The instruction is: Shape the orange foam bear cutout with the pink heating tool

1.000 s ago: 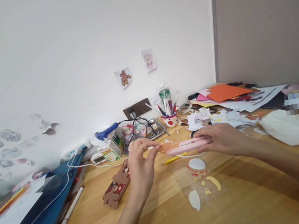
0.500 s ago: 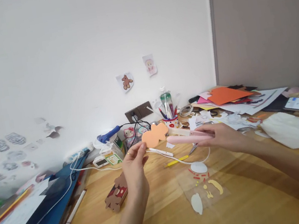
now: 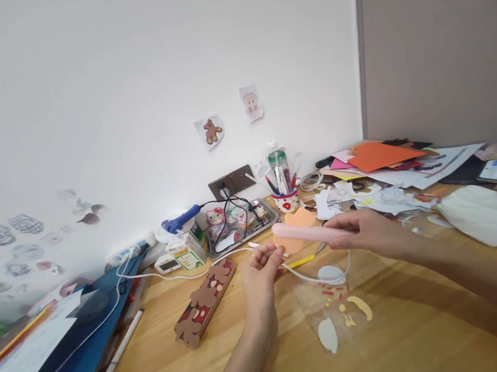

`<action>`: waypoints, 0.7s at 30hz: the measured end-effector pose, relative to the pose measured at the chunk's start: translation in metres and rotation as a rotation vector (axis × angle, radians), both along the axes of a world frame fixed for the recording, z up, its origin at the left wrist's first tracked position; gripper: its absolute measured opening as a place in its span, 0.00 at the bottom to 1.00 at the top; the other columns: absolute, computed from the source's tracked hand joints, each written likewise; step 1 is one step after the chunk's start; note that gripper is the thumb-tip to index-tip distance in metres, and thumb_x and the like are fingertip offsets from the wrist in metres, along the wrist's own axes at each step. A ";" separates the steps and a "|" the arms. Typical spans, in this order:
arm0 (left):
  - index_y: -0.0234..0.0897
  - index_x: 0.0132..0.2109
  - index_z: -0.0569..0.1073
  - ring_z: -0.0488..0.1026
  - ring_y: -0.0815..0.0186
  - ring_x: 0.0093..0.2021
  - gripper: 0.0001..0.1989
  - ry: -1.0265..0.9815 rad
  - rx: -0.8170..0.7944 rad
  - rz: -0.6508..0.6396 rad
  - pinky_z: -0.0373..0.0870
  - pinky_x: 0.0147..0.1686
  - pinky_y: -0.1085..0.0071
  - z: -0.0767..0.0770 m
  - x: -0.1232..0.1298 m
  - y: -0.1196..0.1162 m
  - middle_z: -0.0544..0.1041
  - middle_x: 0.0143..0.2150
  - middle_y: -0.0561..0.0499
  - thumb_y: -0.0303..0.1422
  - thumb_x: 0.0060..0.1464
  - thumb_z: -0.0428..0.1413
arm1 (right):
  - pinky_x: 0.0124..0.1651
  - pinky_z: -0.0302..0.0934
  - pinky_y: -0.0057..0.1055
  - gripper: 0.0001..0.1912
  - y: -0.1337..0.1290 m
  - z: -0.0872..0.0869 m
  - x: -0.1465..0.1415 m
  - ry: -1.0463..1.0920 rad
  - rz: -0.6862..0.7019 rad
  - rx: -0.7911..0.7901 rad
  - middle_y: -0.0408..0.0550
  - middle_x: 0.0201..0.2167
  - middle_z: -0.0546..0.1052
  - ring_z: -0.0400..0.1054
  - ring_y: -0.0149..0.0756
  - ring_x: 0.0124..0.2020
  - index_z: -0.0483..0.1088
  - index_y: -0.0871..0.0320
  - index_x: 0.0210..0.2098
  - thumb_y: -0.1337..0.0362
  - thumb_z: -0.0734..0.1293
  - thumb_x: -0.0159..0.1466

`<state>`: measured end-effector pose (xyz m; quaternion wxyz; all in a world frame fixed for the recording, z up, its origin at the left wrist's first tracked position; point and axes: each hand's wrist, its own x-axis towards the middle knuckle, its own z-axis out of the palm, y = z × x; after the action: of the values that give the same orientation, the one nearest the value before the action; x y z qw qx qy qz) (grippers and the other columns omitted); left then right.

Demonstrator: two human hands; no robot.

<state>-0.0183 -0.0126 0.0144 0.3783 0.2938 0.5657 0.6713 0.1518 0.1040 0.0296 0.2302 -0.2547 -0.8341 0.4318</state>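
Observation:
My left hand (image 3: 263,272) pinches the lower edge of a light orange cutout (image 3: 304,217) with rounded lobes, foam or paper. In my right hand (image 3: 365,231) is a pink hair straightener (image 3: 306,232), lying across the front of the cutout and hiding its middle. Whether its plates touch the cutout I cannot tell. A white cord (image 3: 309,278) loops below both hands. Under them, a clear sheet (image 3: 309,306) carries small cut shapes: a white oval (image 3: 331,274), a pale shape (image 3: 327,335), a yellow curved piece (image 3: 360,308) and several red strips.
Left of my left hand lies a brown bear-patterned case (image 3: 206,304). Behind are a metal tray (image 3: 269,220), a blue glue gun (image 3: 181,219) and a pen cup (image 3: 286,201). A yellow craft knife (image 3: 302,261) lies beyond the cord. Coloured sheets (image 3: 384,156) and white tissue (image 3: 492,215) are at right.
My left hand has moved right and slightly down with the cutout, which now sits behind the straightener instead of left of it. The bear-patterned case and metal tray show more fully.

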 end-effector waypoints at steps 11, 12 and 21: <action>0.34 0.26 0.68 0.61 0.74 0.24 0.11 0.161 -0.001 0.008 0.59 0.27 0.78 -0.002 -0.003 0.001 0.67 0.23 0.56 0.36 0.37 0.58 | 0.34 0.58 0.32 0.17 0.006 -0.003 0.001 0.008 -0.034 -0.014 0.45 0.31 0.74 0.66 0.40 0.34 0.70 0.57 0.37 0.54 0.63 0.51; 0.34 0.26 0.68 0.62 0.74 0.25 0.11 0.160 0.001 0.004 0.59 0.27 0.78 -0.002 -0.003 0.001 0.68 0.23 0.56 0.37 0.37 0.58 | 0.35 0.58 0.32 0.17 0.008 -0.004 0.001 0.018 -0.043 -0.022 0.45 0.32 0.73 0.66 0.40 0.34 0.70 0.58 0.37 0.54 0.63 0.51; 0.34 0.27 0.67 0.62 0.74 0.25 0.10 0.139 0.016 -0.003 0.60 0.28 0.78 0.003 -0.003 -0.001 0.68 0.24 0.55 0.36 0.39 0.57 | 0.34 0.59 0.29 0.15 0.018 0.002 0.010 0.149 -0.132 -0.173 0.47 0.29 0.73 0.67 0.37 0.32 0.69 0.58 0.34 0.54 0.63 0.52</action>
<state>-0.0209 -0.0134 0.0170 0.3367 0.3435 0.5848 0.6531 0.1619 0.1218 0.0317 0.2968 -0.2950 -0.7558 0.5037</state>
